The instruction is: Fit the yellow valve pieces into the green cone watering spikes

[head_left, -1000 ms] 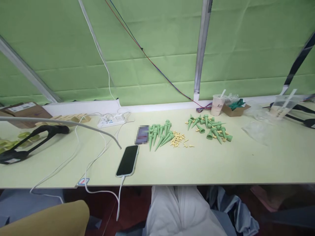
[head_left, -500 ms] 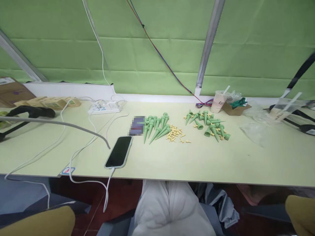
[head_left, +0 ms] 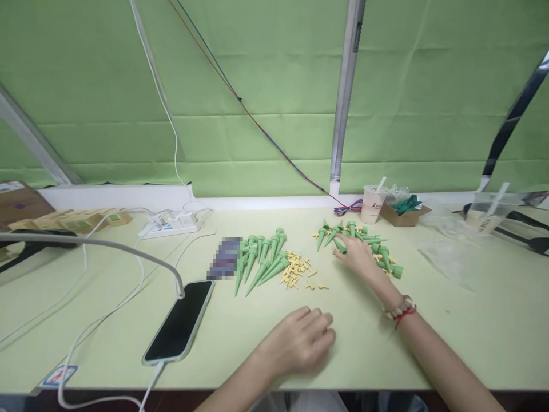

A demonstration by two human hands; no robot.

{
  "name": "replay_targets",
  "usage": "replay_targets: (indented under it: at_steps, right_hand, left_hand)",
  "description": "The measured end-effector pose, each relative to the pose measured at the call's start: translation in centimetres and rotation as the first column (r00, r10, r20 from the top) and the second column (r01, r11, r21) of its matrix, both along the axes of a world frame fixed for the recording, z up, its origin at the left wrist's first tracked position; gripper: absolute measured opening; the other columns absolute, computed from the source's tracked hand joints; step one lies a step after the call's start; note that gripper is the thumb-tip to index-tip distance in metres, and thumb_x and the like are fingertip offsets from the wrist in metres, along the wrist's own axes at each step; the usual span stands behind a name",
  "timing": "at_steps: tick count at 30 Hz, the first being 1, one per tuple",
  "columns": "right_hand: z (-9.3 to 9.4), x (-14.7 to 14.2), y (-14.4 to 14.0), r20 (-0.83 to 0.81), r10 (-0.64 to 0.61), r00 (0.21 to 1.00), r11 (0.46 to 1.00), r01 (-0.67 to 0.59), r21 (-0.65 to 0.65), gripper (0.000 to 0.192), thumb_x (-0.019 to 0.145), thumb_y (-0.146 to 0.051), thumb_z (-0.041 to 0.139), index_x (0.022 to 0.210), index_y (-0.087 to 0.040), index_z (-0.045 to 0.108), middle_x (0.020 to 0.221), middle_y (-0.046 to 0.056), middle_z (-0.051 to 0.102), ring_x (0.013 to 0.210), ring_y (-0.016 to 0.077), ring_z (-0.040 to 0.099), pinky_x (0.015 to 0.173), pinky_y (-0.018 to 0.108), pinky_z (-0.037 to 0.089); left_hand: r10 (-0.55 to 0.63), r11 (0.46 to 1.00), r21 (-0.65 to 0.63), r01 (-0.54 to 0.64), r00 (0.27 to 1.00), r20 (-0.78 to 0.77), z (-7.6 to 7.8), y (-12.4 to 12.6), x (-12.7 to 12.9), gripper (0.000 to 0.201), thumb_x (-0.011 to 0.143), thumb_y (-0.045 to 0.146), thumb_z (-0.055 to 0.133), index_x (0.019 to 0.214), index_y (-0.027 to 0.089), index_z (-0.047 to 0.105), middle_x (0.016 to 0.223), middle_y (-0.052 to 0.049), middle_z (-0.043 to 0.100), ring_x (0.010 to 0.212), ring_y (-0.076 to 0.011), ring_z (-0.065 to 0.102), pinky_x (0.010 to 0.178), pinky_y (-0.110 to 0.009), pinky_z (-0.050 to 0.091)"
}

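Observation:
My right hand (head_left: pixel 358 256), with a beaded bracelet and red string at its wrist, reaches into the right-hand pile. Its thumb and fingers close round a green plastic cone-shaped spike (head_left: pixel 339 246). More green spikes (head_left: pixel 385 256) lie beside and partly beneath that hand. Near the front of the table, my left hand (head_left: pixel 300 340) rests with its fingers curled in a loose fist; nothing shows in it. A second group of green spikes (head_left: pixel 261 257) lies left of centre, pointed ends mostly toward me. Beside them is a heap of small yellow plastic pieces (head_left: pixel 295 269).
A phone (head_left: pixel 179 323) with a white cable lies at left, near a power strip (head_left: pixel 174 223). A grey tube crosses above the table there. Behind the right pile stand a drink cup (head_left: pixel 373 204) and a small cardboard box (head_left: pixel 405 216). Clear plastic bags (head_left: pixel 446 260) lie farther right.
Both hands have come into view. The right one has reached the right-hand spikes, while the left has come to the table's front. The camera view has shifted, so the table appears lower and closer.

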State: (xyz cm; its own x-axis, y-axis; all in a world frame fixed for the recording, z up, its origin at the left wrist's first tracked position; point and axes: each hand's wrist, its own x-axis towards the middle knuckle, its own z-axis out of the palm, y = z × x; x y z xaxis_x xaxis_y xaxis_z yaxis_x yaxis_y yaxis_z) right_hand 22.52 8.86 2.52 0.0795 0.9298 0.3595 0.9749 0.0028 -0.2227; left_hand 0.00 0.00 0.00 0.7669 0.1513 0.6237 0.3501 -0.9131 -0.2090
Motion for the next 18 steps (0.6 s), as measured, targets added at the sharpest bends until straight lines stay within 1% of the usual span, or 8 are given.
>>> replay_targets:
  at_steps: [2, 4, 7, 10, 12, 14, 16, 18]
  right_hand:
    - [-2.3, -0.4, 0.4, 0.033, -0.063, 0.998, 0.998, 0.063, -0.006, 0.038, 0.079, -0.020, 0.050, 0.117, -0.016, 0.054, 0.101, 0.013, 0.060, 0.096, 0.0277, 0.054, 0.085, 0.039, 0.033]
    - [-3.6, -0.7, 0.2, 0.016, -0.062, 0.998, 0.998, 0.063, -0.031, 0.034, 0.076, -0.009, 0.046, 0.106, -0.017, 0.060, 0.098, 0.010, 0.060, 0.092, 0.0243, 0.055, 0.083, 0.036, 0.032]
    - [-3.6, -1.2, -0.5, -0.098, 0.026, 0.995, 0.998, -0.021, 0.058, 0.026, 0.077, -0.012, 0.048, 0.098, -0.017, 0.061, 0.094, 0.007, 0.059, 0.086, 0.0206, 0.055, 0.081, 0.035, 0.033]
    - [-2.9, -1.9, -0.8, -0.303, 0.198, 0.932, 0.965, -0.132, 0.225, 0.017, 0.080, -0.019, 0.048, 0.090, -0.017, 0.060, 0.086, 0.004, 0.059, 0.076, 0.0159, 0.053, 0.078, 0.032, 0.035]
    - [-2.7, -2.4, -0.6, -0.471, 0.319, 0.822, 0.928, -0.170, 0.333, 0.018, 0.079, -0.026, 0.049, 0.089, -0.017, 0.060, 0.087, 0.004, 0.059, 0.073, 0.0147, 0.053, 0.075, 0.031, 0.038]
    - [-2.9, -3.0, -0.5, -0.677, 0.378, 0.632, 0.921, -0.178, 0.348, 0.025, 0.075, -0.036, 0.053, 0.088, -0.015, 0.061, 0.090, 0.006, 0.060, 0.074, 0.0153, 0.054, 0.073, 0.030, 0.041]
    - [-3.3, -3.7, -0.6, -0.855, 0.343, 0.389, 0.934, -0.241, 0.265, 0.037, 0.068, -0.044, 0.060, 0.088, -0.014, 0.062, 0.091, 0.008, 0.061, 0.078, 0.0171, 0.056, 0.073, 0.029, 0.043]
    - [-3.4, -4.2, -0.9, -0.933, 0.275, 0.232, 0.918, -0.353, 0.183, 0.043, 0.064, -0.048, 0.065, 0.089, -0.014, 0.063, 0.092, 0.009, 0.061, 0.086, 0.0188, 0.056, 0.076, 0.028, 0.044]
  left_hand:
    - [0.022, 0.996, -0.091, -0.014, 0.995, 0.095, 0.5, 2.5, 0.8, 0.011, 0.076, 0.011, 0.042, 0.073, 0.013, 0.052, 0.086, -0.003, 0.053, 0.068, -0.0065, 0.044, 0.060, -0.020, 0.034]
    - [0.131, 0.949, -0.307, -0.072, 0.975, 0.177, 0.9, 5.3, 1.5, 0.018, 0.077, 0.013, 0.039, 0.079, 0.016, 0.057, 0.089, -0.003, 0.052, 0.067, -0.0040, 0.046, 0.059, -0.017, 0.034]
    - [0.357, 0.817, -0.550, -0.175, 0.902, 0.243, 1.4, 9.0, 1.9, 0.027, 0.082, 0.016, 0.033, 0.090, 0.018, 0.059, 0.093, -0.003, 0.052, 0.069, -0.0036, 0.048, 0.061, -0.016, 0.035]
    - [0.446, 0.749, -0.644, -0.153, 0.836, 0.319, 1.2, 10.5, 1.7, 0.032, 0.084, 0.019, 0.030, 0.106, 0.020, 0.053, 0.100, -0.004, 0.050, 0.080, -0.0060, 0.050, 0.066, -0.017, 0.038]
    - [0.448, 0.744, -0.648, -0.164, 0.842, 0.301, 0.6, 10.3, 1.5, 0.035, 0.084, 0.021, 0.031, 0.115, 0.022, 0.048, 0.105, -0.005, 0.049, 0.089, -0.0085, 0.049, 0.071, -0.019, 0.039]
    - [0.434, 0.750, -0.640, -0.167, 0.855, 0.285, -0.1, 9.6, 1.4, 0.042, 0.083, 0.024, 0.038, 0.125, 0.022, 0.040, 0.114, -0.006, 0.045, 0.102, -0.0120, 0.045, 0.083, -0.023, 0.039]
    - [0.417, 0.743, -0.653, -0.147, 0.865, 0.280, -0.8, 8.8, 1.5, 0.051, 0.079, 0.034, 0.050, 0.126, 0.020, 0.038, 0.122, -0.008, 0.040, 0.114, -0.0162, 0.037, 0.097, -0.030, 0.032]
    - [0.387, 0.684, -0.719, -0.120, 0.895, 0.220, -1.3, 8.2, 1.7, 0.045, 0.079, 0.044, 0.049, 0.117, 0.020, 0.046, 0.116, -0.006, 0.045, 0.111, -0.0161, 0.038, 0.097, -0.031, 0.030]
